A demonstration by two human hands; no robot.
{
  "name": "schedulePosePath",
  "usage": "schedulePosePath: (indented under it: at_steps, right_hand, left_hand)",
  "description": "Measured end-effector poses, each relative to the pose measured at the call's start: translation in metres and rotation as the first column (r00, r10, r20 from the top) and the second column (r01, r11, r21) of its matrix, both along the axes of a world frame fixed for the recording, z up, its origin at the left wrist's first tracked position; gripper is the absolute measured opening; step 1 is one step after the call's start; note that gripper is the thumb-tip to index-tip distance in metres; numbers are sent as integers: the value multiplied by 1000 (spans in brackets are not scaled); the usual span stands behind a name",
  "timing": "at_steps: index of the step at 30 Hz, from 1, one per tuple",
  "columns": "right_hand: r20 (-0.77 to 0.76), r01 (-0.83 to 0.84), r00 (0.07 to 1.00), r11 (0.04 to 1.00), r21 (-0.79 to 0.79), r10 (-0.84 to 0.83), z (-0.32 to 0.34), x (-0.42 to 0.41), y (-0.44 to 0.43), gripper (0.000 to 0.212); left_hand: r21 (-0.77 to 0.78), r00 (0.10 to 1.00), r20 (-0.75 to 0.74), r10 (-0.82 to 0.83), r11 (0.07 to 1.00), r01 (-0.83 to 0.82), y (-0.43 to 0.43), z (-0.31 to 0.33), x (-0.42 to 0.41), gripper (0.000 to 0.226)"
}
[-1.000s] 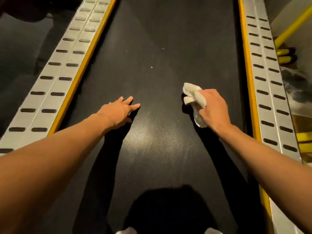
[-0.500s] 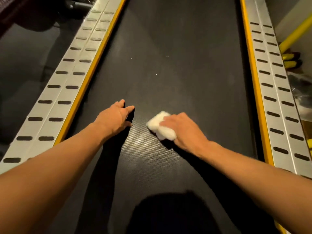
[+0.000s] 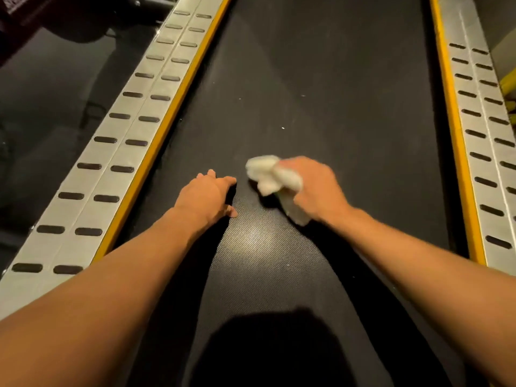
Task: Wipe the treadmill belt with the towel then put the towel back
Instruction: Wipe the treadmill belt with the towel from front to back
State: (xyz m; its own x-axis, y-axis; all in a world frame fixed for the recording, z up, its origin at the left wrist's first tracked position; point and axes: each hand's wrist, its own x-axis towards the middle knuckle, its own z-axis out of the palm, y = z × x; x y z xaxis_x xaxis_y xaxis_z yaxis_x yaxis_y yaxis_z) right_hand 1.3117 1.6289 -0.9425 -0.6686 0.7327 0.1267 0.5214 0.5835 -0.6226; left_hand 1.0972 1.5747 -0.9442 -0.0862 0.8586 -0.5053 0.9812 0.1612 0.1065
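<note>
Right hand (image 3: 315,188) grips the crumpled white towel (image 3: 272,177) against the belt (image 3: 335,93) (textured, dark); left hand (image 3: 206,195) rests flat, fingers straight.

Black textured treadmill belt (image 3: 321,79) between slotted grey left rail (image 3: 120,155) and right rail (image 3: 481,121). On the belt: crumpled white towel (image 3: 268,174) gripped by the right hand (image 3: 315,188); left hand (image 3: 206,196) resting flat just left of the towel; pale specks (image 3: 282,128) beyond the towel.
</note>
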Motion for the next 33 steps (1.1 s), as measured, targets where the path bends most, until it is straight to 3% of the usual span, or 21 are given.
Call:
schedulePosePath:
  at_steps: [2,5,7,9,11,13,14,16,18,19,21,23,25,26,28,30,33]
  right_hand:
    - [52,229,969,960,158,-240,2,-5,55,28]
    - [249,529,809,844,83,-532,-15,-11,130,28]
    - [331,589,751,807,54,-571,-24,-23,139,30]
    - [379,439,812,893,104,-443,-24,-43,119,36]
    - [400,134,906,990,48,-142,-13,-63,83,36]
    - [360,-136,924,991,-2,127,-5,-73,55,35]
    - [350,-156,927,987,33,135,0,-77,52,33]
    - [251,65,963,988,137,-98,-3,-79,74,29]
    - [213,394,882,906,152,-420,-18,-73,119,32]
    - [260,460,835,874,153,-485,-21,-71,131,33]
    - [359,340,857,929,144,-369,-22,-80,128,37]
    - [414,38,908,998,50,-55,-12,-93,99,32]
    - [386,-130,911,989,-68,147,4,-93,77,35]
    - [320,-83,942,993,-79,104,11,-88,79,38]
    - [163,237,959,971,-16,-231,8,-70,113,40]
    - [119,548,823,832,88,-555,-1,-53,162,37]
    - [261,727,642,680,93,-721,-13,-49,201,40]
  left_hand:
    - [16,1000,18,3,1000,-3,0,1,0,73]
    - [26,1000,30,6,1000,-6,-1,0,-1,72]
    - [32,999,32,-3,999,2,-3,-4,-2,71]
    - [28,999,37,2,1000,-3,-5,-7,-4,73]
    - [30,999,37,2,1000,-3,-8,-12,-6,73]
    - [47,1000,31,-2,999,1,-8,-16,-6,70]
    - [47,999,34,-3,999,2,-8,-18,-6,69]
    - [32,1000,31,-4,999,3,-9,-19,-5,71]
    - [6,1000,29,1,1000,-1,-8,-16,-3,74]
    - [-6,1000,30,2,1000,-2,-8,-15,-2,75]
    - [-32,1000,28,-4,999,5,-7,-13,-1,76]
    - [-54,1000,29,-7,998,9,-4,-12,0,77]
    - [-66,999,36,-5,998,7,-3,-13,1,76]
    - [-71,999,34,-7,997,9,-3,-12,2,75]
    - [-86,1000,21,-13,996,14,-2,-9,4,75]
    - [-110,1000,13,-23,994,25,-1,-6,5,74]
    - [-117,999,4,-54,992,54,1,-4,6,75]
